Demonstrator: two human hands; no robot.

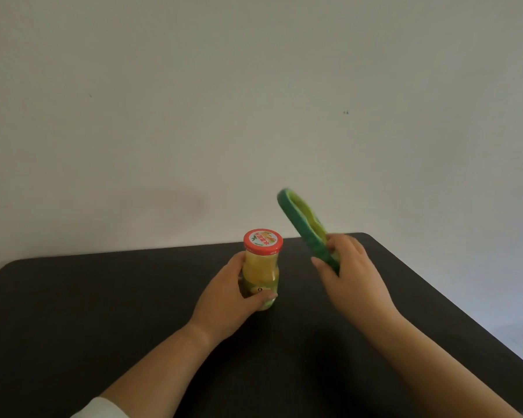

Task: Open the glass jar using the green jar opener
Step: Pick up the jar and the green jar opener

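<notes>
I see the glass jar (261, 268) standing upright on a matte black table (103, 312), near the table's far edge and roughly in the middle of my view. The jar is clear and smooth, with a narrowed neck and a slightly bulging body; the contents look yellow, turning greenish toward the base. A round red lid (263, 241) with a white printed centre is screwed on top, flat and level.

My left hand (233, 300) is wrapped around the lower half of the jar from the left, thumb across the front near the base, fingers behind the glass. The palm is pressed against the side, so this hand is gripping the jar firmly against the table.

My right hand (349, 273) is clenched on the handle end of the green jar opener (304, 224). The opener is a long loop shape, dark green on the outside with a lighter yellow-green lining inside; its rounded end points up and to the left, tilted, lifted off the table. It is blurred, so I cannot make out the surface texture or any teeth inside the loop. The opener sits to the right of the lid and higher, not touching it.

Behind the table is a plain pale wall (254, 101). A white sleeve (103, 408) shows at my left forearm.
</notes>
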